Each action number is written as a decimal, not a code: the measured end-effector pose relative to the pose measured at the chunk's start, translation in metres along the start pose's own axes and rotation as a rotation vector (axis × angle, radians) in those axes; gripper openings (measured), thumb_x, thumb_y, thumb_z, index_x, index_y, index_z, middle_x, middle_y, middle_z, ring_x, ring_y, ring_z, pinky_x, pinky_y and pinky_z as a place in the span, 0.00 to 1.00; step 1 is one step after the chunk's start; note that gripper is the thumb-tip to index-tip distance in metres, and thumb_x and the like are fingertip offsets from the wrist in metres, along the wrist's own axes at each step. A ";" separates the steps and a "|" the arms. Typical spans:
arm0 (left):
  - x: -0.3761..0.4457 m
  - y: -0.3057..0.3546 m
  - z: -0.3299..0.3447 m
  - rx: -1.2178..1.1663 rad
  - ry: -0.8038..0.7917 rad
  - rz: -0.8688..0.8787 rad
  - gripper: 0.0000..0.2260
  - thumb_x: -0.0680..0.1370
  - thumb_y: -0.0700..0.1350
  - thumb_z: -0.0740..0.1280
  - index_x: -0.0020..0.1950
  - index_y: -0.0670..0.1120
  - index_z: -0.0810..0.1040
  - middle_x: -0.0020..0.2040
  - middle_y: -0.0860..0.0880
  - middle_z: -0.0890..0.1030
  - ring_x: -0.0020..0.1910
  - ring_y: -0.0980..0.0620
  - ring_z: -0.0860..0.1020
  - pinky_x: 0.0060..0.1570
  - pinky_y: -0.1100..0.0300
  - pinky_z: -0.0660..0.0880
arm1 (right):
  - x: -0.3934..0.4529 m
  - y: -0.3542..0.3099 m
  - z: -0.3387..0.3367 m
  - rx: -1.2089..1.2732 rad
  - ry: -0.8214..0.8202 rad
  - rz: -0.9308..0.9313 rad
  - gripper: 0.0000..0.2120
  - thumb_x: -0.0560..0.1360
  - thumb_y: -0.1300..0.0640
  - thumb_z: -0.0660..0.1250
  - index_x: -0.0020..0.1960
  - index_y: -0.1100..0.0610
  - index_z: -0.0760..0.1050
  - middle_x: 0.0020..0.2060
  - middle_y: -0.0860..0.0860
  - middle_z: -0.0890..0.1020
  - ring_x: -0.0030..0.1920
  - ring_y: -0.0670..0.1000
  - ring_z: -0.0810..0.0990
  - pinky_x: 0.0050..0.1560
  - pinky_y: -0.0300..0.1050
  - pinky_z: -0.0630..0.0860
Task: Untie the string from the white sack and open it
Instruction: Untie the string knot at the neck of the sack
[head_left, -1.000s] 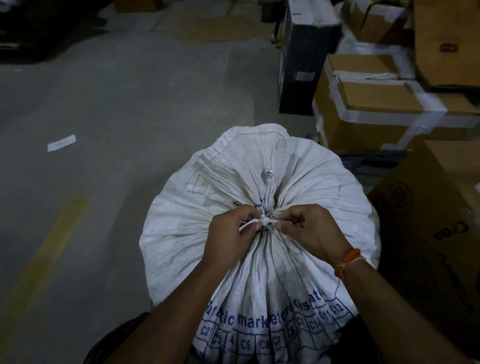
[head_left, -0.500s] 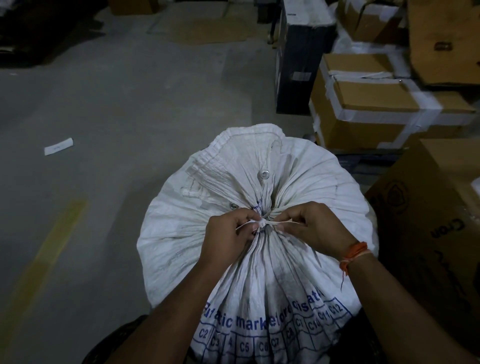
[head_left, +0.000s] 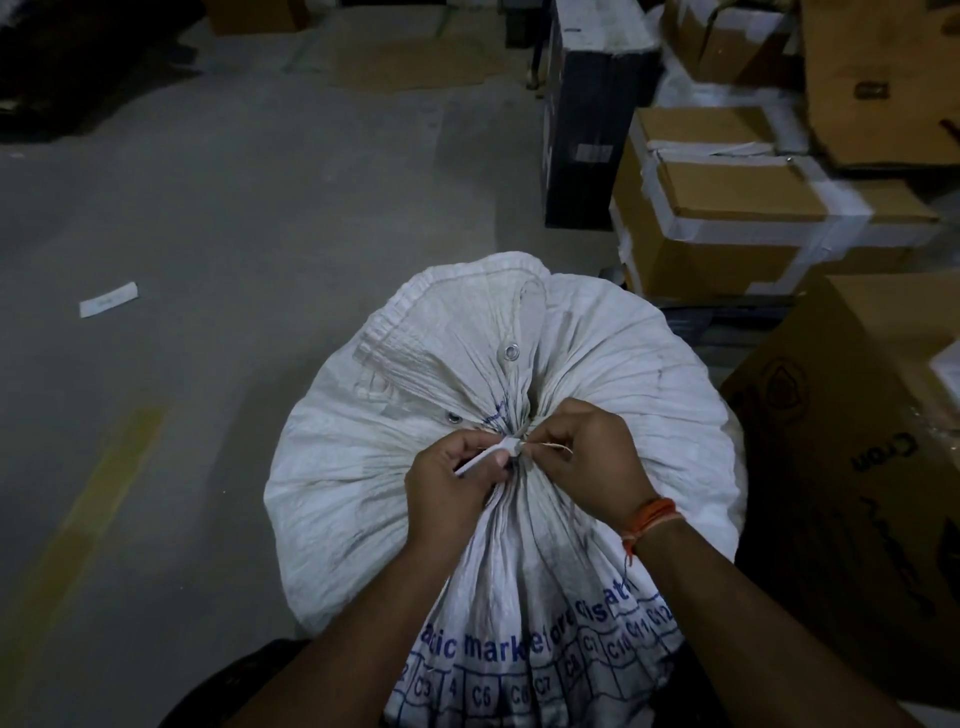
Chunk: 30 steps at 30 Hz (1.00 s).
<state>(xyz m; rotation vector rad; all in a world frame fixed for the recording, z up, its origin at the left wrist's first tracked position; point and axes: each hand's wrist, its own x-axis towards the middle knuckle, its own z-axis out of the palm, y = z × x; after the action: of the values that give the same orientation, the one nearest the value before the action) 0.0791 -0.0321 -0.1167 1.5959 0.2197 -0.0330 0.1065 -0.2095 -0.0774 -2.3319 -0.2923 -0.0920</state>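
A full white woven sack (head_left: 363, 467) with blue print stands right in front of me, its neck gathered and tied with a thin white string (head_left: 511, 446). My left hand (head_left: 452, 493) pinches a flat white end of the string just left of the knot. My right hand (head_left: 592, 462), with an orange thread band at the wrist, pinches a thin frayed strand just right of the knot. The sack's hemmed mouth (head_left: 467, 291) with metal eyelets fans out beyond the knot.
Taped cardboard boxes (head_left: 737, 208) and a black box (head_left: 587, 114) stand close on the right, with a large brown carton (head_left: 857, 441) beside the sack. Grey concrete floor lies to the left, with a white paper scrap (head_left: 108, 300) and a faded yellow line (head_left: 93, 504).
Both hands stay at the knot. The left hand has drawn the flat white string end out a little to the left, and the right fingers have shifted on the thin strand.
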 end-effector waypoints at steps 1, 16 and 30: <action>0.000 -0.001 0.000 -0.011 -0.001 -0.014 0.06 0.76 0.39 0.75 0.46 0.50 0.87 0.39 0.43 0.87 0.38 0.47 0.84 0.42 0.49 0.79 | 0.000 0.000 0.002 0.002 0.009 -0.004 0.02 0.69 0.59 0.77 0.40 0.54 0.86 0.37 0.49 0.81 0.37 0.46 0.79 0.39 0.33 0.72; -0.003 -0.002 -0.003 0.007 -0.037 0.020 0.02 0.75 0.44 0.74 0.47 0.47 0.86 0.38 0.43 0.87 0.37 0.49 0.83 0.41 0.52 0.77 | -0.005 0.003 0.007 0.003 -0.003 -0.035 0.02 0.69 0.56 0.77 0.40 0.53 0.85 0.35 0.47 0.80 0.36 0.45 0.78 0.38 0.34 0.70; -0.003 0.004 -0.003 0.218 -0.023 0.173 0.08 0.80 0.38 0.71 0.52 0.49 0.87 0.42 0.51 0.88 0.39 0.52 0.86 0.40 0.61 0.80 | -0.004 0.000 0.003 0.046 0.012 0.027 0.05 0.69 0.61 0.77 0.40 0.52 0.85 0.33 0.42 0.83 0.37 0.45 0.82 0.39 0.33 0.76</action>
<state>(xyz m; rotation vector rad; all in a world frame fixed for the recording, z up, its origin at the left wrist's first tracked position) 0.0767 -0.0298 -0.1125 1.8257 0.0606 0.0605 0.1023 -0.2086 -0.0800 -2.2879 -0.2543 -0.0848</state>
